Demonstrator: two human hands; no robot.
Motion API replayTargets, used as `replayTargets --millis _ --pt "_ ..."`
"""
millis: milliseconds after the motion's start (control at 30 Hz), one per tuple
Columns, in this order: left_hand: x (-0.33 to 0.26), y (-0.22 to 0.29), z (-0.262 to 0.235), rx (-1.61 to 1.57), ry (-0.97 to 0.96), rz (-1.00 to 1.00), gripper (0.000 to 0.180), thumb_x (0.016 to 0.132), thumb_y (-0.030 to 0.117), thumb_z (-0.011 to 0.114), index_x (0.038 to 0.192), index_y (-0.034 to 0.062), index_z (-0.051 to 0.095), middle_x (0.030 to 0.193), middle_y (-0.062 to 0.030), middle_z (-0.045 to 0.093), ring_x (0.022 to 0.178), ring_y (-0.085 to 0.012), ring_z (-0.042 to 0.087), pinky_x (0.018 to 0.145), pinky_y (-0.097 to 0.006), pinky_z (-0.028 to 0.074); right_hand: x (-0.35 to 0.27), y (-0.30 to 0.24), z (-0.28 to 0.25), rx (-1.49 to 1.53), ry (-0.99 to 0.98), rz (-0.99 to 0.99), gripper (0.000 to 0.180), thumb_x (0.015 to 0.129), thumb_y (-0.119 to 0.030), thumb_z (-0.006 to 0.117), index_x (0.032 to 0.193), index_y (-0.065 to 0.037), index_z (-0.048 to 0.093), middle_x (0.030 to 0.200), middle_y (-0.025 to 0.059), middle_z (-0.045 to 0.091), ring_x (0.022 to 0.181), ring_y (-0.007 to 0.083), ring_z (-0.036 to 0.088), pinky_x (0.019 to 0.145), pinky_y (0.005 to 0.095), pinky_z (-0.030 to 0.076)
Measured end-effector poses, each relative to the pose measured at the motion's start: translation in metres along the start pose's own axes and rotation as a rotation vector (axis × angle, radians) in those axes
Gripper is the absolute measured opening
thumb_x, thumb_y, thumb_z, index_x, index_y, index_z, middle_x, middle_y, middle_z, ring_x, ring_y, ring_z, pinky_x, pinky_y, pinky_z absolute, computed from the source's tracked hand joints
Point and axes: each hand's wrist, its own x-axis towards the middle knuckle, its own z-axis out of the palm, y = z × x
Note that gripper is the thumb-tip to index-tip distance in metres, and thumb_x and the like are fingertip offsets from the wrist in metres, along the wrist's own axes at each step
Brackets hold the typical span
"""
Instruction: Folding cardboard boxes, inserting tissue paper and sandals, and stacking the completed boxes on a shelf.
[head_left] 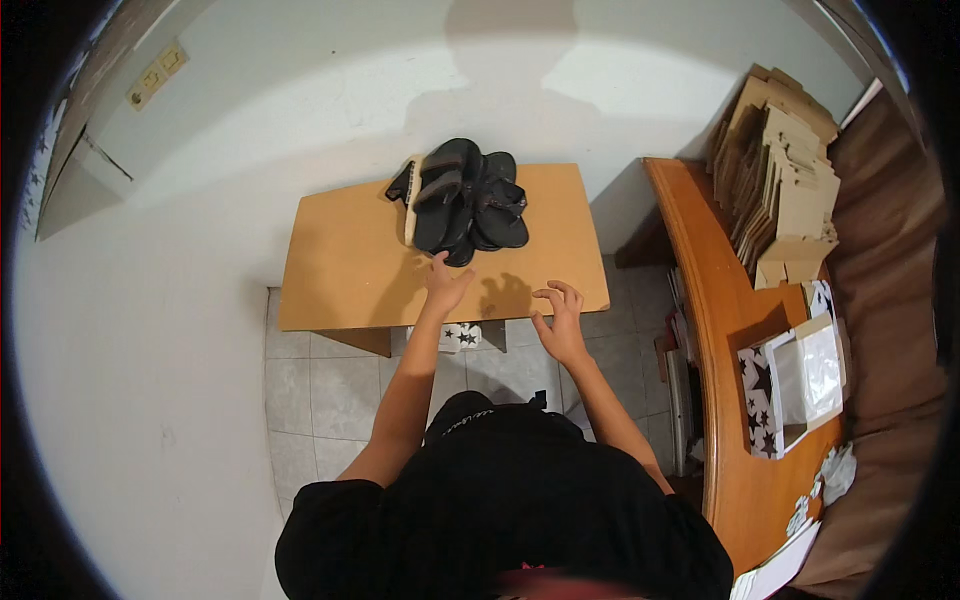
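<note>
A pile of black sandals (447, 190) lies on the far middle part of the small wooden table (345, 270). Some have wide straps across the top, and one at the pile's left edge is tipped on its side, showing a pale sole edge. My left hand (447, 287) reaches over the table with its fingers apart, fingertips at the near end of the pile; whether they touch a sandal I cannot tell. At the table's front right edge is my right hand (562, 320), fingers spread and slightly bent, holding nothing.
On the right, a longer wooden desk (725, 310) carries a stack of folded cardboard (785, 190) and a star-patterned box (762, 400) with clear plastic. A white wall (330, 110) rises behind the table. Something star-patterned (460, 337) shows under the table's front edge.
</note>
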Motion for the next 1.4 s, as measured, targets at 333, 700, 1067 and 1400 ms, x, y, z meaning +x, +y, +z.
replayTargets --millis 333,700,1067,1400 --pt "0.094 -0.051 -0.012 -1.221 0.104 -0.932 0.059 0.079 0.041 0.064 0.123 0.0088 0.041 0.12 -0.0125 0.046 0.104 -0.0269 0.051 0.088 -0.04 0.041 0.042 0.0 0.043 0.011 -0.142 -0.017 0.031 0.073 -0.011 0.062 0.103 -0.009 0.055 0.116 0.0162 0.044 0.111 0.0346 0.035 0.096 0.0435 0.029" --pt "0.089 0.0 -0.021 -1.104 0.271 -0.857 0.039 0.086 0.029 0.059 0.113 0.0088 0.04 0.111 -0.0138 0.046 0.086 -0.0294 0.057 0.075 -0.043 0.048 0.133 0.038 0.116 0.214 -0.451 0.199 0.034 0.079 -0.016 0.06 0.105 0.003 0.051 0.09 0.0143 0.06 0.081 0.0259 0.06 0.071 0.0338 0.047" --pt "0.083 -0.031 -0.033 -0.976 0.207 -0.766 0.035 0.085 0.029 0.059 0.108 0.0149 0.036 0.102 -0.0067 0.053 0.084 -0.0201 0.056 0.066 -0.038 0.045 0.176 0.002 0.17 0.632 -0.268 0.906 0.025 0.083 -0.016 0.057 0.094 0.006 0.05 0.077 0.0124 0.062 0.056 0.0167 0.061 0.045 0.0267 0.048" --pt "0.044 -0.053 -0.058 -1.58 0.31 -0.51 0.013 0.086 0.013 0.058 0.096 0.0092 0.05 0.089 -0.004 0.059 0.089 -0.018 0.058 0.075 -0.029 0.046 0.139 -0.034 0.19 0.855 -0.043 0.664 0.013 0.084 -0.005 0.052 0.095 0.002 0.05 0.083 0.0098 0.06 0.062 0.0154 0.06 0.054 0.0253 0.051"
